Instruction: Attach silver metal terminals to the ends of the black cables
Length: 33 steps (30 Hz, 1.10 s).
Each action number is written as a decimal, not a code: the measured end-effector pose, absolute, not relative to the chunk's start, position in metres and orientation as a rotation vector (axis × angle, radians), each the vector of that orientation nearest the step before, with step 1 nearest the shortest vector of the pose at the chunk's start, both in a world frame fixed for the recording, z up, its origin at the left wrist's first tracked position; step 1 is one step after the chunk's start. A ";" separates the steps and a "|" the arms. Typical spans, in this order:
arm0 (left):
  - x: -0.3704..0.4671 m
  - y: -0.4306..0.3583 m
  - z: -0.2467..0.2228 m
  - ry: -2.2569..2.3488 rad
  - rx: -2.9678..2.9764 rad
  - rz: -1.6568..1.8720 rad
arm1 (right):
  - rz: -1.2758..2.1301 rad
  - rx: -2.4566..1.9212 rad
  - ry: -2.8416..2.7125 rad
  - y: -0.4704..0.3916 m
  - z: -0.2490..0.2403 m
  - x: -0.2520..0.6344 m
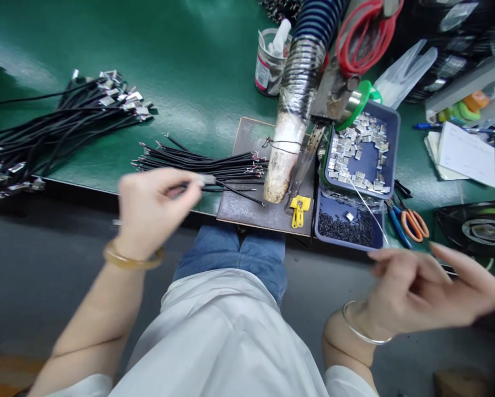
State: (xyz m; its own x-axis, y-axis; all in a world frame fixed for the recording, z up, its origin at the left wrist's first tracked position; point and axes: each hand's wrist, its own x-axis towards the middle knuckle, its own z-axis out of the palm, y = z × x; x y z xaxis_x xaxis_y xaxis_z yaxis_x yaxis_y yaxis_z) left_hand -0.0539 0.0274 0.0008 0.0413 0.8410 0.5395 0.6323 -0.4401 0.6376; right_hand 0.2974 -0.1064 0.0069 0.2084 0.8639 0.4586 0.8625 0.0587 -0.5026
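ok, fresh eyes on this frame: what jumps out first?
The ribbed fume hose dropping onto the brown work plate at centre, beside a blue tray of metal shells. The left hand pinches a black cable by its metal end; the right hand hangs open and blurred. Bundled black cables sprawl on the green mat at left.

Green bench (148, 44); black cables (197, 162); blue tray (390, 118), silver clips (357, 151); yellow clamp (299, 211); orange-handled scissors (415, 223); red hose (365, 36)
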 end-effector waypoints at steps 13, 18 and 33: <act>-0.166 0.180 -0.016 1.638 2.359 1.253 | -0.066 -2.041 -1.835 -0.039 -0.012 0.359; -0.028 0.076 -0.003 0.813 2.791 0.737 | 0.049 -1.962 -2.038 -0.028 -0.005 0.367; -0.054 0.079 0.062 0.764 2.200 1.690 | -0.322 -1.685 -1.604 -0.060 0.021 0.311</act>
